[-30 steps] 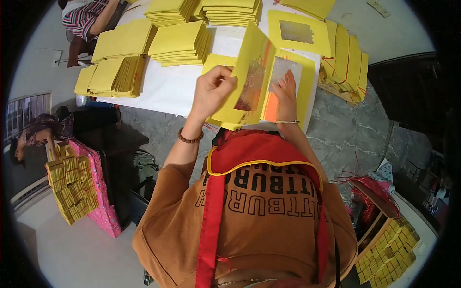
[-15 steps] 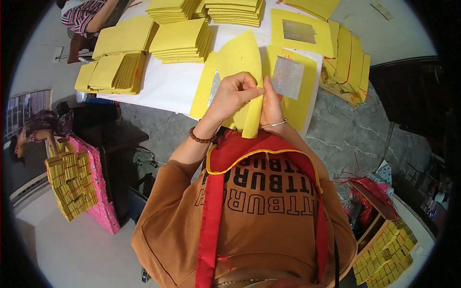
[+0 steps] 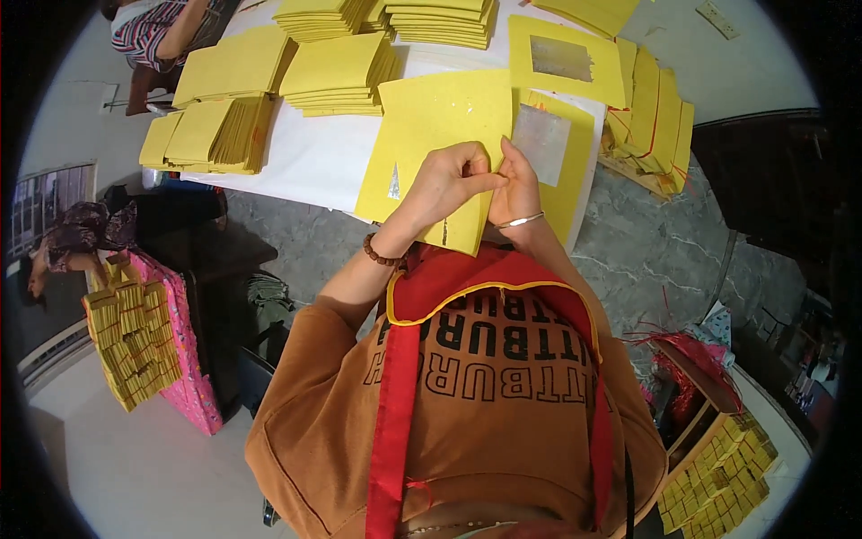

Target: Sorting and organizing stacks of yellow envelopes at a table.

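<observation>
A yellow paper sheet [image 3: 440, 112] is raised above the near part of the table, its long right edge between my hands. My left hand [image 3: 453, 184] lies over its front, thumb and curled fingers pinching that edge. Against the same edge, my right hand [image 3: 518, 184] has its fingers curled, partly hidden behind the paper and my left thumb. Beneath lie a yellow sheet [image 3: 370, 189] with a silver patch mostly covered, and on the right another yellow sheet [image 3: 549, 202] with a silver foil square [image 3: 540, 144].
Stacks of folded yellow paper [image 3: 337, 76] stand across the white-covered table [image 3: 305, 166]. Another foil-patched sheet [image 3: 521, 54] lies farther back. Tied yellow bundles [image 3: 651, 126] sit at the right. A person's arm [image 3: 184, 36] shows far left; another person [image 3: 85, 225] is beside bundles on a pink-edged surface [image 3: 193, 359].
The raised sheet, bent up along its right edge before, now lies flatter and faces me more. Both hands have shifted slightly, the right one a little to the right.
</observation>
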A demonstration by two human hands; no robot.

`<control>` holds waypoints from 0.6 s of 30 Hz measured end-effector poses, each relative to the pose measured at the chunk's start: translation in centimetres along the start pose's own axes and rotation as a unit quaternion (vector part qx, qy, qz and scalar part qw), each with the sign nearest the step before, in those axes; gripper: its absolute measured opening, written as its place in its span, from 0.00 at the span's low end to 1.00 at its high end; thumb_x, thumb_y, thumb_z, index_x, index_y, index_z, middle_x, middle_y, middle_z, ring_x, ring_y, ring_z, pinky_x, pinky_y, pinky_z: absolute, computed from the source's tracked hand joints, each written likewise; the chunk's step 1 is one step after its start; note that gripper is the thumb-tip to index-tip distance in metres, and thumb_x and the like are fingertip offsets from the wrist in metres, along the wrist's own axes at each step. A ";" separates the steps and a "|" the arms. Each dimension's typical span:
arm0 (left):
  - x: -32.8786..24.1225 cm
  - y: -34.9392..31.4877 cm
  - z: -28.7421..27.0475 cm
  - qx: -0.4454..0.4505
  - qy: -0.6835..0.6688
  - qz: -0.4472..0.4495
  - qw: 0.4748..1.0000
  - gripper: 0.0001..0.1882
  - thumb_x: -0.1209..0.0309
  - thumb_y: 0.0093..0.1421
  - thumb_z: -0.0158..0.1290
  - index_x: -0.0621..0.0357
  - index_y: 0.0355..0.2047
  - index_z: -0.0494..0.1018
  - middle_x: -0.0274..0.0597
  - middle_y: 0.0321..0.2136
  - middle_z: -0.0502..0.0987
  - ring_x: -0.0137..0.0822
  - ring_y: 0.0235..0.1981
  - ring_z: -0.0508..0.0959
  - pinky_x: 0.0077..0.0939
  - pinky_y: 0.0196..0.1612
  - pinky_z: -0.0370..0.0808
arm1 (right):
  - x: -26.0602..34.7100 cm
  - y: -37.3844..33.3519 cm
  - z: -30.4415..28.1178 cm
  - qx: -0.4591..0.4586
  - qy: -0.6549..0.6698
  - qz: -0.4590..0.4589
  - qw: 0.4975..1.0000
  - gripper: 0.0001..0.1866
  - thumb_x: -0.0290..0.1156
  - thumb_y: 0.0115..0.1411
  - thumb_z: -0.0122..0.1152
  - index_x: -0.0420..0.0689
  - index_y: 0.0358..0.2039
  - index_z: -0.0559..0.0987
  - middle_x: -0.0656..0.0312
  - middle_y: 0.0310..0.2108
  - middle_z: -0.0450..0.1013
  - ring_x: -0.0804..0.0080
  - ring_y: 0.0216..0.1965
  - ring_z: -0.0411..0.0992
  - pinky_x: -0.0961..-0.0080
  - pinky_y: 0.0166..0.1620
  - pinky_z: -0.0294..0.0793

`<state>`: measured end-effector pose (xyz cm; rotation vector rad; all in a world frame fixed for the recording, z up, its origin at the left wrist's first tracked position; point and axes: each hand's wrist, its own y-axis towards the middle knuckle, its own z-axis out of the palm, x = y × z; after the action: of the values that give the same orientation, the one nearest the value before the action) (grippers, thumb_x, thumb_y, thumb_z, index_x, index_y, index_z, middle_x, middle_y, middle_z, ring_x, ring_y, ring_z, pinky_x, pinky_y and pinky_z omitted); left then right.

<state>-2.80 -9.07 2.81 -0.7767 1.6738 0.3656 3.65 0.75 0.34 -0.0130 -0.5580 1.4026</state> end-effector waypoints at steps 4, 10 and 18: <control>-0.1 0.0 -0.3 0.019 -0.058 -0.019 0.998 0.13 0.73 0.46 0.58 0.58 0.15 0.62 0.25 0.13 0.59 0.19 0.17 0.57 0.13 0.20 0.57 | -0.2 0.3 -0.8 0.020 0.049 0.010 0.999 0.21 0.39 0.58 0.43 0.41 0.49 0.62 0.59 0.46 0.64 0.68 0.48 0.62 0.71 0.51 0.59; 0.9 0.2 0.0 0.013 -0.089 0.018 0.996 0.14 0.70 0.44 0.60 0.58 0.19 0.63 0.26 0.14 0.59 0.20 0.18 0.58 0.14 0.21 0.59 | -0.3 0.2 -0.9 0.042 0.061 0.013 0.997 0.22 0.42 0.60 0.37 0.41 0.49 0.63 0.59 0.47 0.64 0.66 0.48 0.62 0.69 0.53 0.57; 0.3 -0.2 -0.2 0.003 -0.020 0.024 0.999 0.14 0.73 0.45 0.60 0.57 0.27 0.64 0.24 0.16 0.61 0.16 0.18 0.59 0.10 0.20 0.58 | -0.5 0.5 -1.5 0.044 0.055 0.017 0.997 0.25 0.46 0.60 0.34 0.43 0.52 0.60 0.57 0.49 0.62 0.63 0.50 0.61 0.66 0.53 0.57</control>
<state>-2.87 -9.38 2.65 -0.7202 1.6577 0.4070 3.70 0.82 -1.34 -0.0293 -0.4067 1.4497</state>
